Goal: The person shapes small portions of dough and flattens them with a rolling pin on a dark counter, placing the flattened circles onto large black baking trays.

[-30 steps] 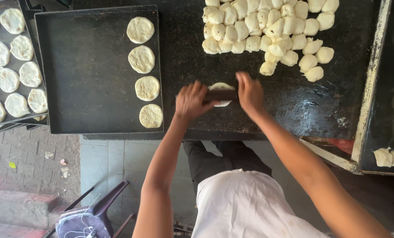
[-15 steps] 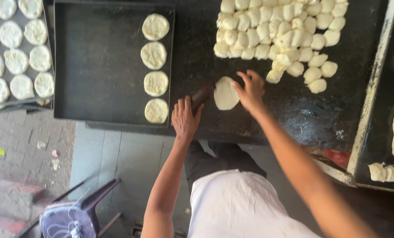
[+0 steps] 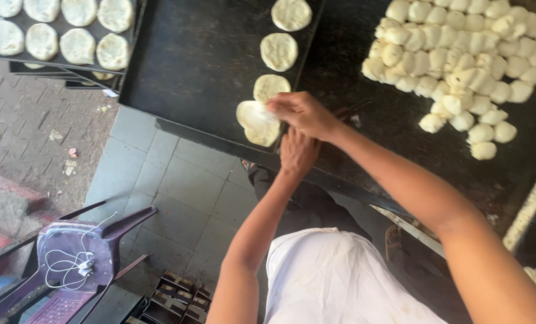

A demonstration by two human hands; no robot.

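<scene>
A black work table (image 3: 364,150) is carrying a dark baking tray (image 3: 202,66) at its left part and a heap of small dough pieces (image 3: 460,66) at its right part, and a purple plastic chair (image 3: 76,258) is standing on the tiled floor below. The right hand (image 3: 301,113) is reaching over the tray's near edge, its fingers pinching a flattened dough round (image 3: 253,114) that is hanging just above the nearest round in the row. The left hand (image 3: 298,151) is lying just behind it on the table edge; whether its fingers are spread, I cannot tell

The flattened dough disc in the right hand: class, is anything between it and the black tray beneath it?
Nothing visible. The right hand holds the dough disc over the black tray, partly over the nearest disc in the row; the left hand stays at the tray's edge.
</scene>
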